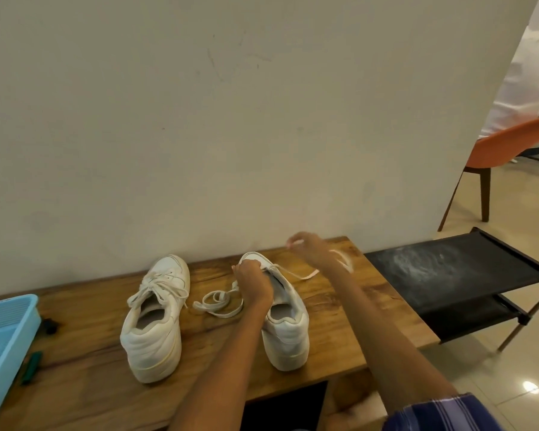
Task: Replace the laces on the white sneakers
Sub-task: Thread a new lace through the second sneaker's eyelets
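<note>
- The left hand [251, 279] rests on the tongue area of the right sneaker [282, 318], fingers curled down over the front eyelets, pinching at the lace there.
- The right hand [310, 248] is raised just beyond and to the right of that sneaker's toe, fingers pinched together on the end of a white lace [305, 275]; its tip sticks out left of the fingertips.
- That lace runs from the eyelets under the left hand out to the right across the wooden surface [339, 321], then up toward the right hand.
- The right sneaker stands heel toward the camera, toe toward the wall, near the middle of the surface.
- The left sneaker [156, 315] stands well to its left, the same way round, with its lace threaded and loosely tied.
- A loose lace [218, 303] lies coiled on the surface between the two sneakers, close to the left wrist.
- A blue tray [3, 343] sits at the surface's left edge.
- A black rack [455, 275] stands on the floor to the right.
</note>
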The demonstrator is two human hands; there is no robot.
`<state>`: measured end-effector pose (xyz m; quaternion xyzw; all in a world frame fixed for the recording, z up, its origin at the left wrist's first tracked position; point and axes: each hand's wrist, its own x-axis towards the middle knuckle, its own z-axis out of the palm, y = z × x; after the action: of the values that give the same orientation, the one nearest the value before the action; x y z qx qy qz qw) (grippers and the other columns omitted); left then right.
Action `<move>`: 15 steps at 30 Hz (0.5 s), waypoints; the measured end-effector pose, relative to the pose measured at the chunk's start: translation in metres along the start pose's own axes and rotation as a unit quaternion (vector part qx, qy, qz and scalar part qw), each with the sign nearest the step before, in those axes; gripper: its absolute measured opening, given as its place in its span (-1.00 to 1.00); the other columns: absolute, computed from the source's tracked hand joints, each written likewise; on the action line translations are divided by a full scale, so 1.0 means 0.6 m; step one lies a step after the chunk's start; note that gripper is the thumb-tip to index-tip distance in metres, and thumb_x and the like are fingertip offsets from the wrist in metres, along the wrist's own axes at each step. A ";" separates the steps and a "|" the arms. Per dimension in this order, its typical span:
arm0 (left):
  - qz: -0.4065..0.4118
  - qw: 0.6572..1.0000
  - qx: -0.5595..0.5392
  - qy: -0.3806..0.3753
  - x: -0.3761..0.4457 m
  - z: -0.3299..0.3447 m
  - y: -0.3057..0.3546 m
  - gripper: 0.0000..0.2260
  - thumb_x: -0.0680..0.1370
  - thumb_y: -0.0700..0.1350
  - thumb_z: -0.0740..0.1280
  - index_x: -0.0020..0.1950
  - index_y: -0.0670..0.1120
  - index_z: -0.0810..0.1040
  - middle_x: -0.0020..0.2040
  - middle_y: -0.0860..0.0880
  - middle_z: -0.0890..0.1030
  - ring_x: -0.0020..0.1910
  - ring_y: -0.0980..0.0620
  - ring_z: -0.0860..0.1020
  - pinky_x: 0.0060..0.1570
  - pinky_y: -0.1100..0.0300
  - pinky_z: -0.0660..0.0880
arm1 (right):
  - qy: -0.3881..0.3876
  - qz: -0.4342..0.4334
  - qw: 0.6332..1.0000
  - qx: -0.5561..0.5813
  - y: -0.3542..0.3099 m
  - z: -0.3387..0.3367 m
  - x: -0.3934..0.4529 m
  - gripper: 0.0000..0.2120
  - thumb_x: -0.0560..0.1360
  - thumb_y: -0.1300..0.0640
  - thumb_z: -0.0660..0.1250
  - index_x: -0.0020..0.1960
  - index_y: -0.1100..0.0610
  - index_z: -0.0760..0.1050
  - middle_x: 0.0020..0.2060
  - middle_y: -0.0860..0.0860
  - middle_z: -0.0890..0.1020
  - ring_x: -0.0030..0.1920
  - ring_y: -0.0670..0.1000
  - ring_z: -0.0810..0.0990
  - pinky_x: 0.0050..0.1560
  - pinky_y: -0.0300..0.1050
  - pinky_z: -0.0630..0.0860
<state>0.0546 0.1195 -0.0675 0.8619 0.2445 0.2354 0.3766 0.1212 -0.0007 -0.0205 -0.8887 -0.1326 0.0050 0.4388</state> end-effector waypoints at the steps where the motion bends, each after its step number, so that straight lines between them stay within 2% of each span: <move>1: 0.005 1.000 0.000 0.002 -0.002 0.000 0.000 -0.77 0.45 -0.41 0.17 -0.29 -0.19 0.53 -0.18 -0.22 0.61 -0.08 -0.15 0.51 0.23 -0.01 0.37 | -0.069 -0.009 0.996 -0.060 0.004 0.023 -0.003 -0.78 0.50 0.10 0.36 0.03 0.23 0.61 0.02 0.12 0.65 -0.01 0.02 0.55 0.03 -0.15 0.44; 3: 0.013 1.000 -0.004 0.014 -0.003 -0.002 0.000 -0.73 0.45 -0.41 0.17 -0.38 -0.12 0.43 -0.20 -0.23 0.60 -0.09 -0.16 0.50 0.24 -0.04 0.36 | -0.114 -0.021 0.985 -0.125 0.007 0.061 -0.010 -0.74 0.51 0.05 0.36 -0.02 0.27 0.61 -0.02 0.16 0.65 -0.10 0.02 0.51 -0.13 -0.20 0.35; 5: 0.014 1.000 -0.003 0.025 -0.001 -0.005 0.000 -0.67 0.44 -0.41 0.16 -0.45 -0.07 0.30 -0.23 -0.23 0.58 -0.11 -0.17 0.50 0.22 -0.09 0.37 | -0.103 -0.022 0.987 -0.125 0.007 0.075 -0.013 -0.72 0.52 0.05 0.34 -0.03 0.30 0.59 -0.02 0.18 0.64 -0.09 0.07 0.51 -0.17 -0.19 0.28; 7: 0.012 1.000 -0.003 0.018 0.002 -0.002 -0.003 -0.72 0.45 -0.41 0.16 -0.40 -0.14 0.42 -0.21 -0.24 0.59 -0.09 -0.17 0.50 0.22 -0.10 0.37 | -0.101 -0.021 0.987 -0.127 0.005 0.075 -0.014 -0.75 0.54 0.07 0.31 -0.05 0.28 0.58 -0.01 0.19 0.63 -0.07 0.11 0.52 -0.17 -0.18 0.28; 9: 0.006 1.000 0.000 0.010 0.002 -0.001 -0.001 -0.78 0.47 -0.40 0.16 -0.28 -0.24 0.55 -0.17 -0.23 0.61 -0.06 -0.17 0.51 0.24 -0.07 0.36 | -0.074 0.000 0.990 -0.124 0.009 0.070 -0.013 -0.80 0.56 0.12 0.25 -0.04 0.24 0.57 0.01 0.20 0.63 -0.02 0.15 0.55 -0.12 -0.12 0.36; 12: -0.004 1.000 0.001 0.010 -0.002 -0.001 0.002 -0.77 0.50 -0.38 0.14 -0.22 -0.24 0.56 -0.14 -0.20 0.60 -0.03 -0.15 0.51 0.22 -0.05 0.39 | 0.084 0.064 0.992 -0.072 0.017 0.046 -0.013 -0.77 0.60 0.18 0.17 0.07 0.31 0.52 0.04 0.22 0.61 0.06 0.18 0.56 0.01 -0.04 0.42; 15: 0.007 1.000 -0.003 0.017 0.004 0.005 -0.006 -0.74 0.47 -0.40 0.13 -0.35 -0.15 0.43 -0.22 -0.23 0.59 -0.07 -0.18 0.52 0.15 -0.09 0.42 | 0.221 0.206 0.949 0.093 0.034 0.002 -0.010 -0.76 0.63 0.16 0.15 0.10 0.30 0.48 -0.01 0.16 0.57 0.01 0.14 0.53 -0.05 -0.04 0.39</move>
<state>0.0575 0.1212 -0.0715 0.8583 0.2443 0.2538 0.3732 0.1203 -0.0129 -0.0380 -0.8305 0.1548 -0.0893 0.5276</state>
